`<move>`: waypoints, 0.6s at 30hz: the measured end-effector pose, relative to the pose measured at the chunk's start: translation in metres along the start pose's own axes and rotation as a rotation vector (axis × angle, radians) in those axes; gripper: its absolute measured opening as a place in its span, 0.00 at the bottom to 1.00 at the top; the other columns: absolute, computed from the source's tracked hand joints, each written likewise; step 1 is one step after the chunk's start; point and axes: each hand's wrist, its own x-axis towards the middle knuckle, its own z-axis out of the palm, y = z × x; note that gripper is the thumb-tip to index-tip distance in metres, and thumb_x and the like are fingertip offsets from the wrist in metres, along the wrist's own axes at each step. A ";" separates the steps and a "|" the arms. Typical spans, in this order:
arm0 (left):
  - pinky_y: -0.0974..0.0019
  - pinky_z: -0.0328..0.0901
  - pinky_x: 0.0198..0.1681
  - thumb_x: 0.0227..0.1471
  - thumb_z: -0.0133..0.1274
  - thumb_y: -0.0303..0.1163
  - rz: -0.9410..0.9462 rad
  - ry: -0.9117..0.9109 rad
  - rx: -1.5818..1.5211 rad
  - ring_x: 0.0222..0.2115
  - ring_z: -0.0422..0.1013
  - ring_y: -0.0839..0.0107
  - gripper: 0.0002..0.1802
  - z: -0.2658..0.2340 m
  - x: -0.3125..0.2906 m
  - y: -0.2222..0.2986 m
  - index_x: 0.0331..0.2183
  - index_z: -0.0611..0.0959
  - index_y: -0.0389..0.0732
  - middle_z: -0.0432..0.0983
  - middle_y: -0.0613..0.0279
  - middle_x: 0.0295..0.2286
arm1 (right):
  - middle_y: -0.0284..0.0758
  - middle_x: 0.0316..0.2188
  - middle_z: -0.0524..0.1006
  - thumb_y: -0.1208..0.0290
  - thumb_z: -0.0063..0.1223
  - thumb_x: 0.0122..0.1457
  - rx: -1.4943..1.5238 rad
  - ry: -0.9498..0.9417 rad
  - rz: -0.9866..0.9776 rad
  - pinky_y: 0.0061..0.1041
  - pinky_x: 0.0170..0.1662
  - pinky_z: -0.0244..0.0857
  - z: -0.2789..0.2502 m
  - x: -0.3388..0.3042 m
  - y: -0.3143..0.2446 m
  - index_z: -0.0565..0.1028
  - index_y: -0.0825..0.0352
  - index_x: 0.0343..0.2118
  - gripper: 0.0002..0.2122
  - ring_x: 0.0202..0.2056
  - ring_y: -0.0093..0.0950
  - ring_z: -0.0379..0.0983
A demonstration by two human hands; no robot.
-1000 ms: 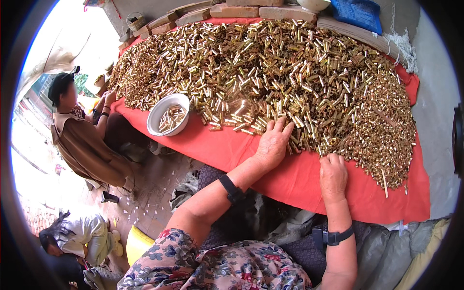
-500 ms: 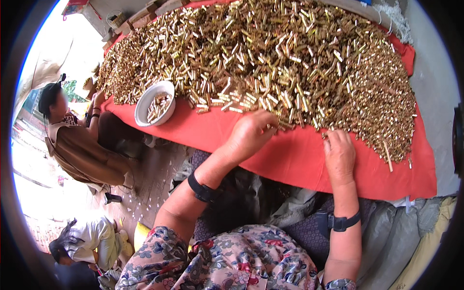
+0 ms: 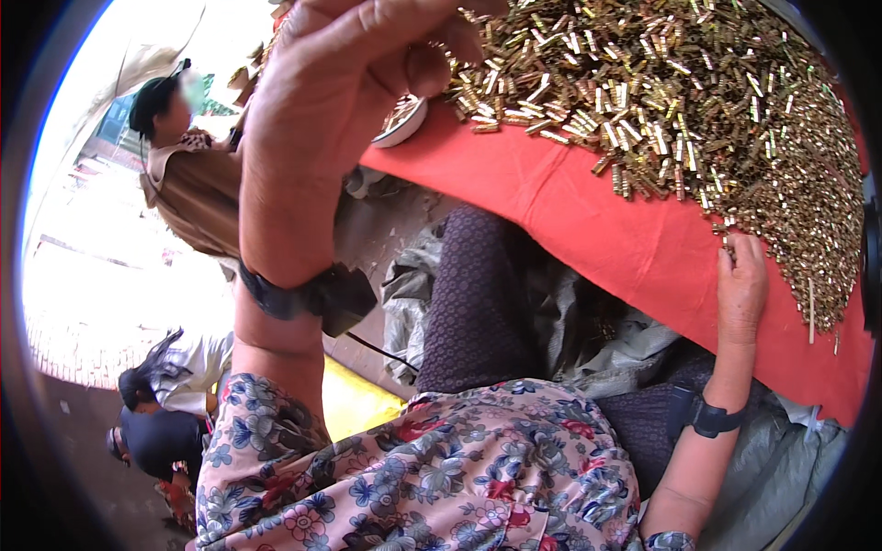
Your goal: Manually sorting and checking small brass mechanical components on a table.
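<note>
My left hand [image 3: 322, 119] is raised close to the camera with its fingers curled. The upper edge cuts off part of it, so anything it holds is hidden. My right hand [image 3: 742, 280] rests on the red cloth [image 3: 551, 202] at the near edge of a heap of small gold-coloured ribbed pieces [image 3: 643, 83]. Its thumb and fingers pinch a small gold-coloured piece [image 3: 725, 241] by the heap. A white bowl [image 3: 404, 133] with gold pieces in it shows only partly behind my left hand.
A thin pale stick [image 3: 811, 310] lies at the heap's right. To the left a person in a brown apron [image 3: 188, 197] sits near the cloth; others crouch lower left. A yellow sack [image 3: 358, 399] lies beside my left arm. Grey sacking [image 3: 588, 344] hangs under the cloth.
My left hand has risen from the heap's edge up and left, toward the camera, and covers much of the bowl. The whole view has shifted, while my right hand stays by the heap.
</note>
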 end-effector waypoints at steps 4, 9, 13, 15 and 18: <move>0.80 0.62 0.21 0.54 0.47 0.28 -0.014 0.143 0.153 0.23 0.71 0.76 0.10 -0.008 -0.006 0.031 0.39 0.74 0.37 0.75 0.54 0.34 | 0.42 0.33 0.70 0.80 0.50 0.51 -0.007 -0.004 -0.032 0.36 0.39 0.62 0.004 -0.004 0.014 0.69 0.70 0.34 0.07 0.36 0.41 0.68; 0.77 0.64 0.24 0.53 0.46 0.30 -0.002 -0.060 0.195 0.25 0.71 0.76 0.10 -0.050 -0.071 0.056 0.36 0.75 0.34 0.75 0.52 0.34 | 0.40 0.35 0.71 0.78 0.46 0.56 0.033 -0.078 -0.033 0.30 0.40 0.63 0.005 -0.001 0.023 0.70 0.71 0.37 0.07 0.36 0.35 0.68; 0.70 0.68 0.30 0.46 0.57 0.29 -0.614 -0.335 0.587 0.32 0.74 0.71 0.13 -0.051 -0.143 0.034 0.36 0.79 0.35 0.77 0.56 0.32 | 0.41 0.33 0.69 0.79 0.45 0.57 0.085 -0.095 0.014 0.31 0.39 0.63 0.003 -0.009 0.035 0.69 0.72 0.39 0.08 0.35 0.35 0.68; 0.65 0.68 0.34 0.47 0.57 0.33 -0.951 -0.502 0.719 0.35 0.74 0.67 0.17 -0.058 -0.200 0.006 0.41 0.77 0.40 0.77 0.57 0.34 | 0.41 0.34 0.69 0.79 0.45 0.58 0.077 -0.113 0.014 0.30 0.39 0.63 0.007 -0.007 0.040 0.69 0.72 0.40 0.08 0.36 0.35 0.68; 0.63 0.69 0.33 0.47 0.57 0.41 -1.343 -0.686 0.582 0.34 0.73 0.62 0.25 -0.069 -0.308 -0.052 0.45 0.74 0.39 0.76 0.56 0.35 | 0.42 0.36 0.70 0.78 0.45 0.58 0.065 -0.136 0.008 0.29 0.40 0.63 0.010 -0.001 0.038 0.69 0.72 0.41 0.09 0.37 0.36 0.68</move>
